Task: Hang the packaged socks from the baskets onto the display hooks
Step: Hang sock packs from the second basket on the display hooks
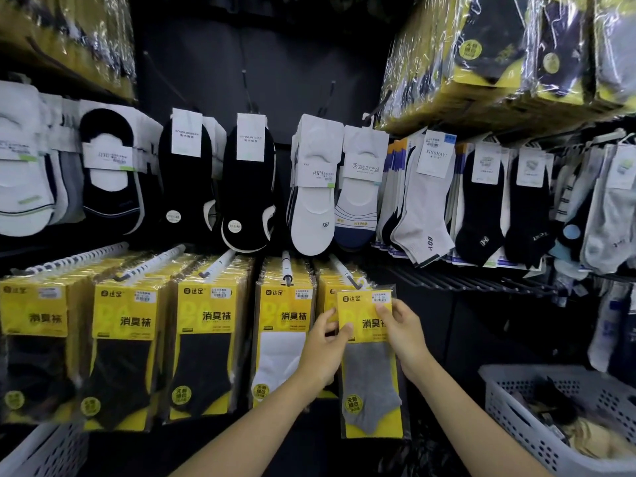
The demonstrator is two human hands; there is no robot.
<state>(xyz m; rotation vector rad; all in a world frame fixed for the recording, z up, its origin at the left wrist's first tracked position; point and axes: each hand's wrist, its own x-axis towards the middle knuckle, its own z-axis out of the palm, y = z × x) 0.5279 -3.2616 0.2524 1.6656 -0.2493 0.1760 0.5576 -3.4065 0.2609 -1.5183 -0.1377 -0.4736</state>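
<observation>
Both hands hold 1 grey sock pack (371, 380) up in front of the sock wall. The pack has a yellow card on top and a grey sock under clear plastic. The left hand (325, 346) pinches the pack's left edge, with the thumb on the front of the card. The right hand (404, 333) pinches the upper right side, and its thumb is on the front too. The top of the pack is right at the tip of the white hook (344, 270), the last hook on the right of the low row. I cannot tell if the pack is on the hook yet.

Just to the left, on the next hook, hangs a white sock pack (280, 352). Farther left hang black sock packs (203, 339) with the same yellow cards.

Above them is a row of loose socks with paper tags, some black socks (186, 187) and some white socks (313, 208).

A white basket (509, 418) with little holes sits low on the right, with dark and yellow packs in it. Part of another basket (51, 449) shows at the bottom left. Wrapped bundles of packs (499, 63) sit up high on the right.
</observation>
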